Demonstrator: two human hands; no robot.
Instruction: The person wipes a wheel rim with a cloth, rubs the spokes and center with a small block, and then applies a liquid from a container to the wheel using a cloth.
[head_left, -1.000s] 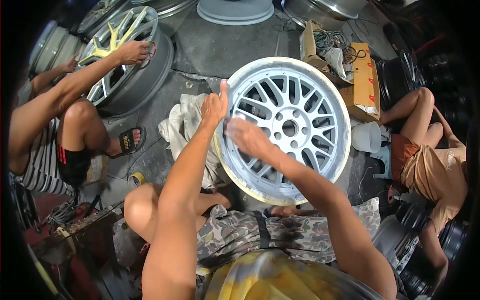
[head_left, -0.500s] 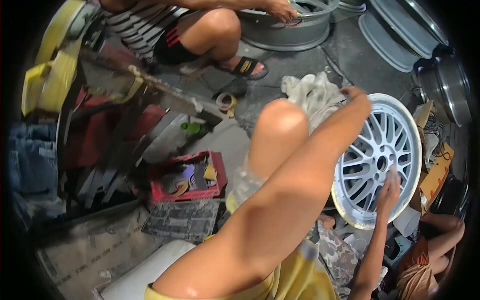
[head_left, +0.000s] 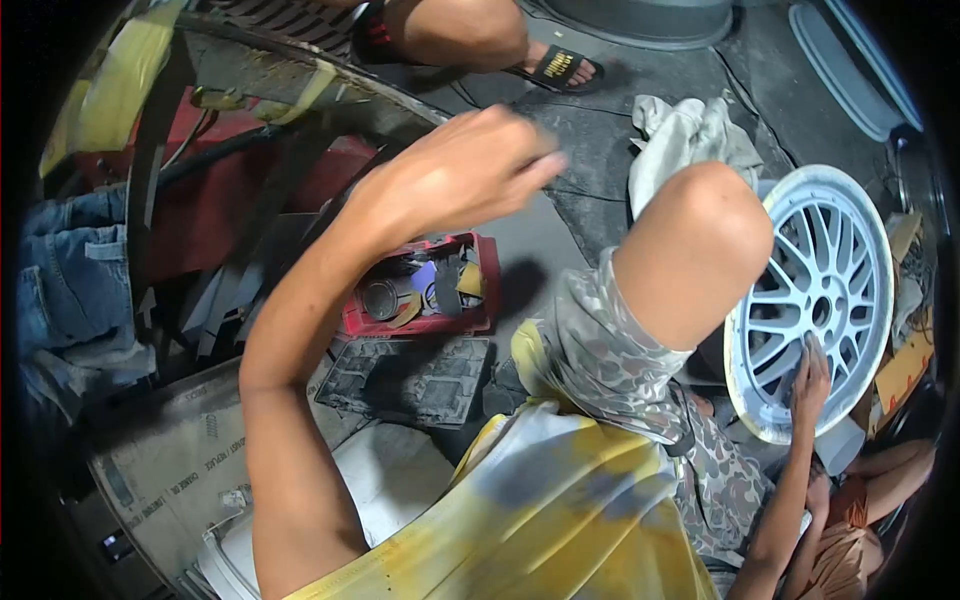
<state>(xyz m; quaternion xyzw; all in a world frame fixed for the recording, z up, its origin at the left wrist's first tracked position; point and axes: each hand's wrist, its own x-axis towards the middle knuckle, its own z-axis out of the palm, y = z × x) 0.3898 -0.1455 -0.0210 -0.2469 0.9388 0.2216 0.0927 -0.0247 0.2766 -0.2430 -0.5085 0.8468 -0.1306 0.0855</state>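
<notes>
A wheel rim (head_left: 750, 330) with pale blue-grey mesh spokes and a whitish outer lip leans tilted at the right. My right hand (head_left: 812, 385) rests against its lower spokes, fingers stretched out and fairly straight. Away from the wheel, my left hand (head_left: 465, 165) is raised over the left part of the view, above a red toolbox (head_left: 487, 285). Its fingers are curled in and partly blurred; whatever they may hold is hidden. A crumpled whitish cloth (head_left: 690, 145) lies on the floor beyond my bent knee.
A black compartment tray (head_left: 405, 380) lies near the toolbox, which holds tape and small items. Another person's sandalled foot (head_left: 565, 70) is at the top, beside a grey rim (head_left: 650, 25). More rims and cardboard (head_left: 905, 370) stand right. Another person's leg (head_left: 900, 475) shows lower right.
My left hand has swung from the cloth beside the wheel leftward to above the toolbox. My view has shifted, and my right hand stays at the wheel's spokes.
</notes>
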